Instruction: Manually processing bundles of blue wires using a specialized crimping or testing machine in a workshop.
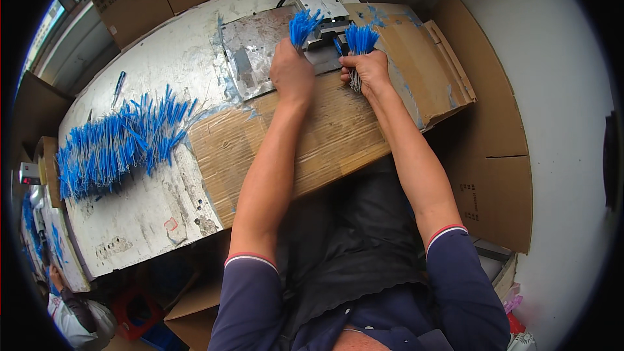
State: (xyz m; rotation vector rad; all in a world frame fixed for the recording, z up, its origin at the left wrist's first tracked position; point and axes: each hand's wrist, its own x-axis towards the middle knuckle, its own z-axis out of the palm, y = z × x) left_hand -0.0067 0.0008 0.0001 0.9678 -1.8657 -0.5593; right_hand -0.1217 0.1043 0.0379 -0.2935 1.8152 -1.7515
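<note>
Left hand [292, 71] squeezes bunch of blue-tipped wires [303, 26], tips up. Right hand [367, 71] squeezes second blue wire bunch [361, 39], bare ends poking out below fist. Both sit by small grey machine [323, 23] at far edge of counter [162, 58]. Best way, I think: hold tight, keep tips even, feed one bunch at a time. Big blue wire pile [114, 143] waits left, on counter.

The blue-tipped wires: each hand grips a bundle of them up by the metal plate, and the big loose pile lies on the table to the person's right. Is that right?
Not quite. The head view shows the big loose pile of blue-tipped wires on the table to the person's left, not the right. The rest holds: the left hand and the right hand each grip a bundle by the metal plate.
</note>
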